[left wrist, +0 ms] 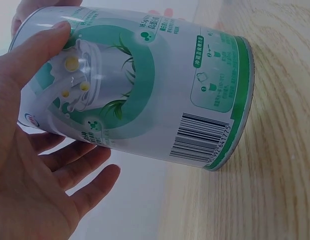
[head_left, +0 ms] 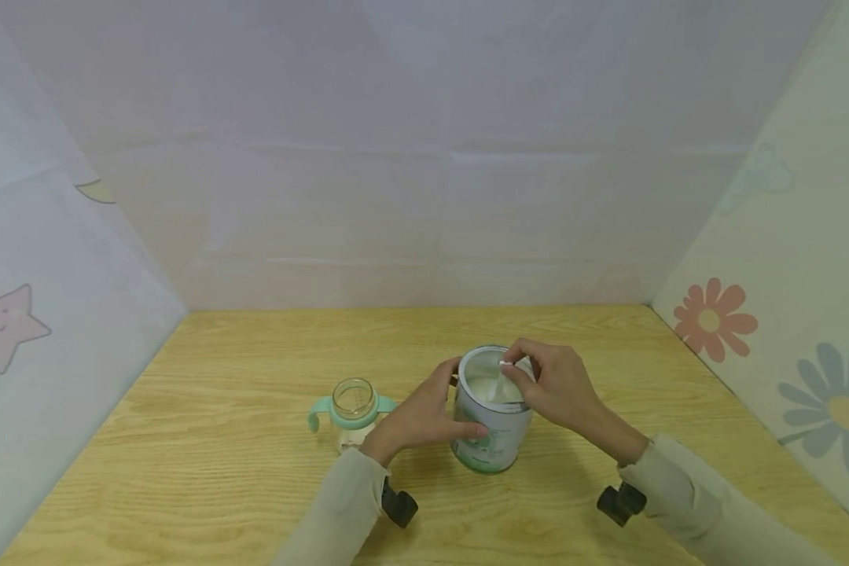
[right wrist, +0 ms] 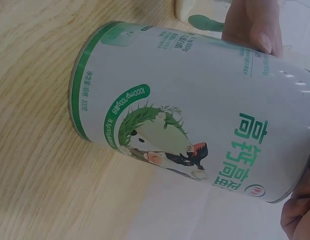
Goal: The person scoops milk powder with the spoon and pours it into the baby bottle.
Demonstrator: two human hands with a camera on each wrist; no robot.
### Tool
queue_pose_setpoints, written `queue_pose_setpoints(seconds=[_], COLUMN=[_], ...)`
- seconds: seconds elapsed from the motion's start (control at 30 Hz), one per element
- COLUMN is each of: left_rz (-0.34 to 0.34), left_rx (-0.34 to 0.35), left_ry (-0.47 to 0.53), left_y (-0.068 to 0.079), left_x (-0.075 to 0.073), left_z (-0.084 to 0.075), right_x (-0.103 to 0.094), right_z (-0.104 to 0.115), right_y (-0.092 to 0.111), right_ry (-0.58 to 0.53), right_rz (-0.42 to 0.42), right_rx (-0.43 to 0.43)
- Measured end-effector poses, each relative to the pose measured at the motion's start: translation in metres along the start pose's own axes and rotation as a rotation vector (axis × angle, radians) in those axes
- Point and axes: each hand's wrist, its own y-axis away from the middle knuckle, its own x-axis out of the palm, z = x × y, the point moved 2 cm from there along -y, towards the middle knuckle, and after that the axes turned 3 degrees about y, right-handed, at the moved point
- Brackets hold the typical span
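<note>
Clearly, the left hand (head_left: 424, 413) clasps a “高钙” milk-powder tin (head_left: 504, 442); at its two o'clock, the right hand (head_left: 562, 389) pinches a scoop (head_left: 496, 387).

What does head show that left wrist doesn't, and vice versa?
Only head: the bottle with green handles, the pink star on the wall, and the pale powder inside the open can, with the white scoop pinched by the right hand.

Only left wrist: a clear barcode and printed instruction panel on the can; neither can be made out in head.

Both: the can, the left hand around its side, and the wooden table.
</note>
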Motion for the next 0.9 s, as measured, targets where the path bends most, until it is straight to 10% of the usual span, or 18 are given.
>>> queue_pose_setpoints(seconds=[0.9], left_rz=[-0.002], left_rx=[-0.002], left_ry=[0.005], left_y=[0.0003], left_x=[-0.0003], left_z=[-0.0011], right_x=[-0.0041], right_z=[0.0030], right_y=[-0.0039], right_ry=[-0.039], right_rz=[0.134], right_rx=[0.098])
